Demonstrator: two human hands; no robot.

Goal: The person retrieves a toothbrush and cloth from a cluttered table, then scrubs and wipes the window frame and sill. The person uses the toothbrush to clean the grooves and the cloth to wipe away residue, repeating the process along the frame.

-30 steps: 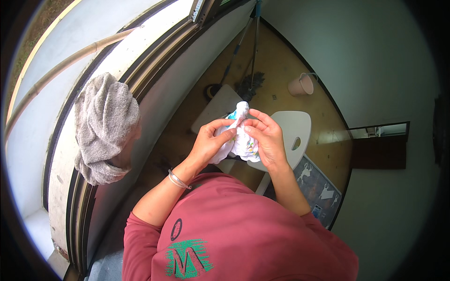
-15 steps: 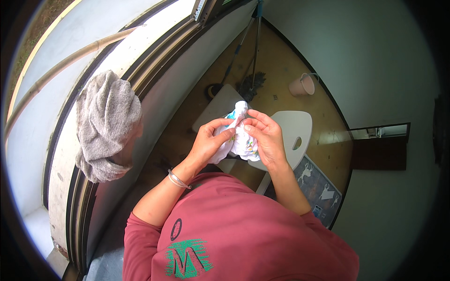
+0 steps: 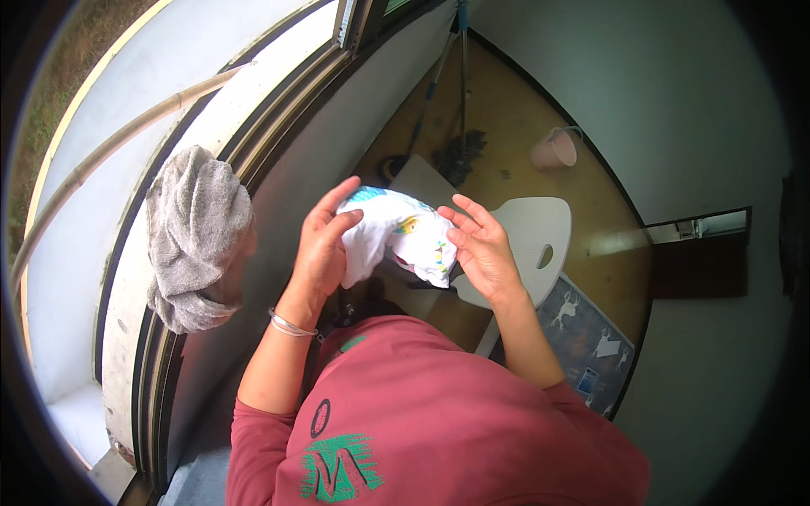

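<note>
A small white cloth [image 3: 401,228] with blue, yellow and green print is stretched between my two hands in front of my chest. My left hand [image 3: 321,244] grips its left end between thumb and fingers. At the other end, my right hand [image 3: 485,253] pinches the cloth's right edge, with some fingers raised. The cloth sags in an arch, its lower corners hanging loose. Whether it is a garment or a plain piece of cloth, I cannot tell.
A grey towel [image 3: 198,240] sits bunched on the windowsill at left, near a bamboo pole [image 3: 110,148]. Ahead are a white chair [image 3: 548,223], a mop [image 3: 462,156] and a pink bucket [image 3: 554,150]. A dark patterned tabletop [image 3: 574,337] lies at right.
My hands have moved apart, the left one further left. The cloth, bunched up between my fingers before, is now spread out wider and shows more of its print.
</note>
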